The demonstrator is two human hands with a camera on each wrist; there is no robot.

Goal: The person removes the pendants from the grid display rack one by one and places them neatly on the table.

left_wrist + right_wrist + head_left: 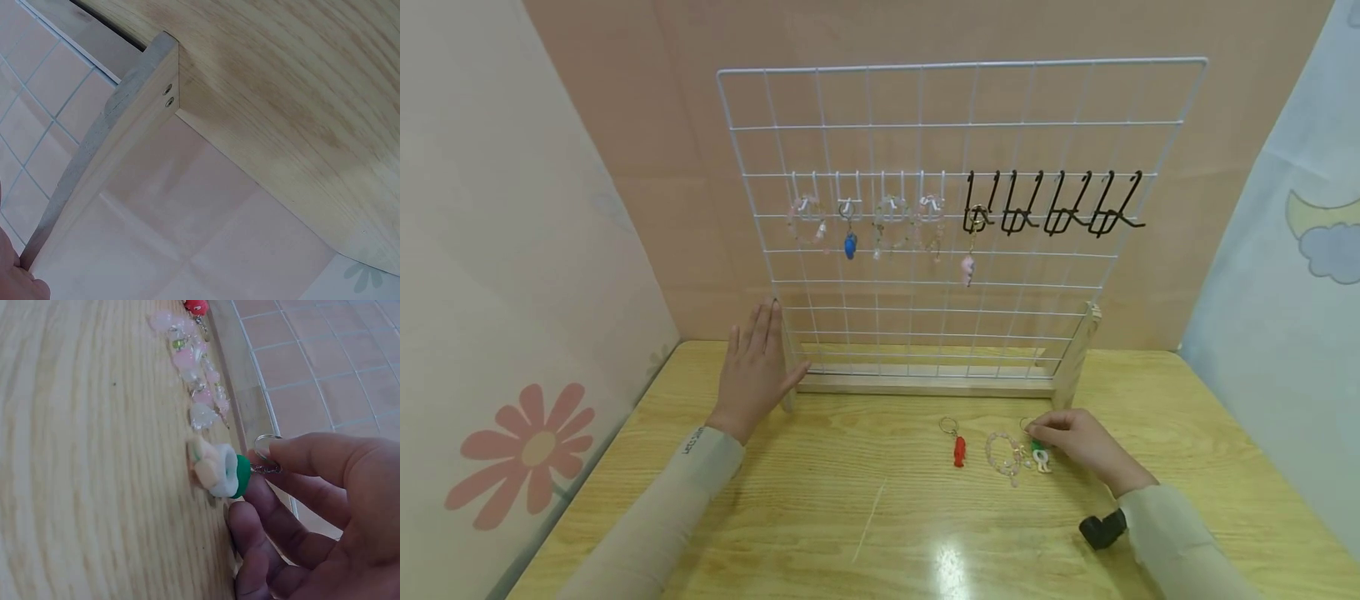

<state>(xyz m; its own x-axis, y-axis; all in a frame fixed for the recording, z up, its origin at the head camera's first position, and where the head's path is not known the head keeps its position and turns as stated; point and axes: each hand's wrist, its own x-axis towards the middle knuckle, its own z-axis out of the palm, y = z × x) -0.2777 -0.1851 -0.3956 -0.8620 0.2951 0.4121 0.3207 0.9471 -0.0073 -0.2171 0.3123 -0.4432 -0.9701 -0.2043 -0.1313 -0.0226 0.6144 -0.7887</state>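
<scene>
Right-hand grip: the thumb and fingers of the right hand (1078, 442) pinched the metal ring (267, 439) of the green-and-white keychain (226, 472).
Green-and-white keychain: it was at the right front of the rack, its charm low over the table (790, 508) (whether it touched the wood could not be told).
Left hand (754, 371): fingers straight, thumb spread aside, it rested against the wooden side support (119, 131) at the rack's left end.
Beaded bracelet (184, 359): it lay on the table, just beside the pinched keychain.
Red keychain (959, 452): it lay on the table, on the bracelet's left.
White hooks (932, 202): hung on the wire grid (962, 125), they carried three bracelets and a blue keychain (850, 246).
Black hooks (1063, 218): four stood in a row to the right, the leftmost bearing a pink keychain (967, 271).
</scene>
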